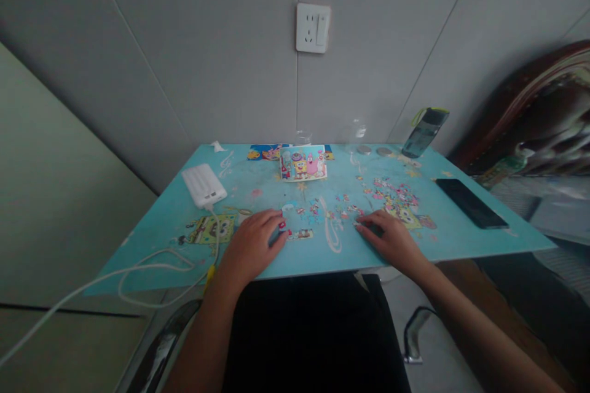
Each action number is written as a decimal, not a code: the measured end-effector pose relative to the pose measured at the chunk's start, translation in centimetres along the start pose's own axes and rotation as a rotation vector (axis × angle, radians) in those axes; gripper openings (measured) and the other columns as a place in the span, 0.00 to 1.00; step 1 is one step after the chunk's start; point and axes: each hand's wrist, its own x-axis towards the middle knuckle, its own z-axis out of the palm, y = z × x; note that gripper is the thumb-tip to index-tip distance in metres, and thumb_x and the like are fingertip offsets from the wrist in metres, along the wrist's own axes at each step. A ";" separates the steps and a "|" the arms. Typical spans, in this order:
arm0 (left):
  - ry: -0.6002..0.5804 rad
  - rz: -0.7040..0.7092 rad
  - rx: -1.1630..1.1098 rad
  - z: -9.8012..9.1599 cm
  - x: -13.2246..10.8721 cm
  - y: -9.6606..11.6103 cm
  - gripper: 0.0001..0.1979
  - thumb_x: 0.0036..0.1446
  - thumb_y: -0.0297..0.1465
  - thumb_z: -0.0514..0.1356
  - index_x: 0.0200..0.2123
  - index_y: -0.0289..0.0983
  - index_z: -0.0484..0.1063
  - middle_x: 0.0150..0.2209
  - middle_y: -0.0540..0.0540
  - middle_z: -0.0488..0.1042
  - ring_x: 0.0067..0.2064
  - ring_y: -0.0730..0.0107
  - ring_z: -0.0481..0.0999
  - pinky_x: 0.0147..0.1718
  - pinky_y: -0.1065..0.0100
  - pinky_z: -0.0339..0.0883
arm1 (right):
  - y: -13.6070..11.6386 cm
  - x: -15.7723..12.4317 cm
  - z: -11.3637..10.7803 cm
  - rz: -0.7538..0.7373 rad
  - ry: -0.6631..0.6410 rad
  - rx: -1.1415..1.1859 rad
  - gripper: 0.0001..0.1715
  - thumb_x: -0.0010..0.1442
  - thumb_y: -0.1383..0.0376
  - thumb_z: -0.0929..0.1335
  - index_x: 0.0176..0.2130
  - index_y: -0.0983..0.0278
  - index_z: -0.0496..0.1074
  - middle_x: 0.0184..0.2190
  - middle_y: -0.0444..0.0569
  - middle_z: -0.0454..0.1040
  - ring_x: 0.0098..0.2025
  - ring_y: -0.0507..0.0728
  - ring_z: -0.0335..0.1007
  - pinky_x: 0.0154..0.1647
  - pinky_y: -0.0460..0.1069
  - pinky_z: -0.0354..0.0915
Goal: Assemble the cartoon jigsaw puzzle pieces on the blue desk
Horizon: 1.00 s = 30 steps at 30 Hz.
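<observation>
My left hand [259,241] rests on the turquoise table with thumb and forefinger apart, touching the left edge of a partly joined cartoon jigsaw [303,234]. Its fingers are open. To the right, my right hand [389,234] has thumb and forefinger closed together around a small puzzle piece [356,222] that they mostly cover. Loose puzzle pieces [315,212] lie scattered between the hands. Beyond my right hand spreads a heap of pieces [396,193]. A cartoon picture card [304,166] leans upright at the back, showing a yellow square character and a pink one.
A white power bank [203,185] with a white cable [152,266] sits on the left. A black phone [471,203] lies at the right. Along the back stand a dark bottle [424,134], a clear jar [356,135] and round lids [364,150]. The grey wall bears a socket [313,28].
</observation>
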 end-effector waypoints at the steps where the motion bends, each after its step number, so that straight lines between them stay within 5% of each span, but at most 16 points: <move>1: -0.003 0.002 0.000 0.0 0.0 0.0 0.14 0.66 0.37 0.57 0.52 0.41 0.74 0.55 0.42 0.75 0.56 0.56 0.74 0.58 0.52 0.67 | 0.1 0.0 0.1 -0.005 0.004 -0.003 0.16 0.67 0.56 0.66 0.46 0.59 0.80 0.39 0.53 0.78 0.41 0.60 0.75 0.46 0.54 0.69; 30: -0.013 -0.009 -0.011 0.0 0.0 0.0 0.15 0.66 0.38 0.57 0.51 0.39 0.74 0.55 0.42 0.75 0.56 0.55 0.74 0.58 0.51 0.66 | -0.7 -0.7 0.7 -0.044 0.078 -0.083 0.15 0.69 0.58 0.64 0.47 0.60 0.78 0.40 0.52 0.76 0.43 0.61 0.73 0.49 0.56 0.68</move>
